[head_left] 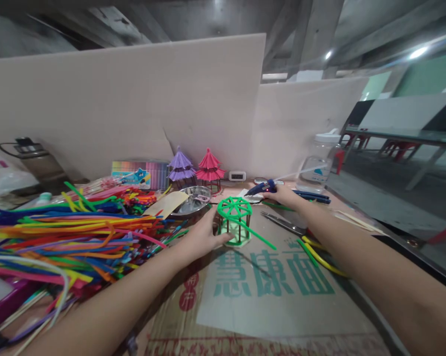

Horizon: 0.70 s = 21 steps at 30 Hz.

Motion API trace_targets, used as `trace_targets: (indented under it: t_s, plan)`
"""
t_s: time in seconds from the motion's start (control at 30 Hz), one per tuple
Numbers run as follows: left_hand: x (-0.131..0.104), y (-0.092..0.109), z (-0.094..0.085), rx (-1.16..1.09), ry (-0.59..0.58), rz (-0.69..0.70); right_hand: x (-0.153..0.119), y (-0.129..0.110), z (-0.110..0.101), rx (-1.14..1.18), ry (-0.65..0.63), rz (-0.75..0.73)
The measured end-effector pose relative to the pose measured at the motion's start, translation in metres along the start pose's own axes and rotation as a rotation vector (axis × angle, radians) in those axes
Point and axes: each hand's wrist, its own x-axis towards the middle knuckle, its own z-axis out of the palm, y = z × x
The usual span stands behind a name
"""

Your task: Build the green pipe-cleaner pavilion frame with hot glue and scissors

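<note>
A small pavilion frame (235,210) stands on the cardboard sheet, with a green spoked ring on top, brown posts and a green-edged base. My left hand (204,235) grips its left side, thumb at the front near the base; the other fingers are partly hidden behind it. From the ring a loose green pipe-cleaner stem (260,236) slants down to the right. Farther back, my right hand (284,196) is closed around the handle of a dark blue glue gun (260,188). The gun's nozzle points left over a white scrap, and a small red light glows on its body.
Bundles of coloured pipe cleaners (70,232) heap up on the left. Behind stand a purple pavilion (181,165), a pink pavilion (209,166) and a metal bowl (193,201). Scissors (284,223) lie right of the frame; a clear bottle (317,160) stands at the back right.
</note>
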Motion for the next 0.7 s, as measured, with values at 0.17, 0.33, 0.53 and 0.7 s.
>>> trace_targets:
  t_s: [0.17,0.33,0.53,0.7]
  plan:
    - [0.003,0.022,-0.021,0.043,-0.165,0.004,-0.005,0.004,-0.008,-0.097,-0.035,-0.017]
    - [0.003,0.042,-0.046,0.303,-0.204,-0.046,-0.027,0.003,-0.025,-0.232,-0.061,-0.049]
    - [0.012,0.069,-0.062,0.602,-0.265,-0.101,-0.071,-0.009,-0.056,-0.35,-0.084,-0.072]
    - [0.024,0.108,-0.072,0.813,-0.151,-0.123,-0.101,-0.031,-0.075,-0.324,0.033,-0.146]
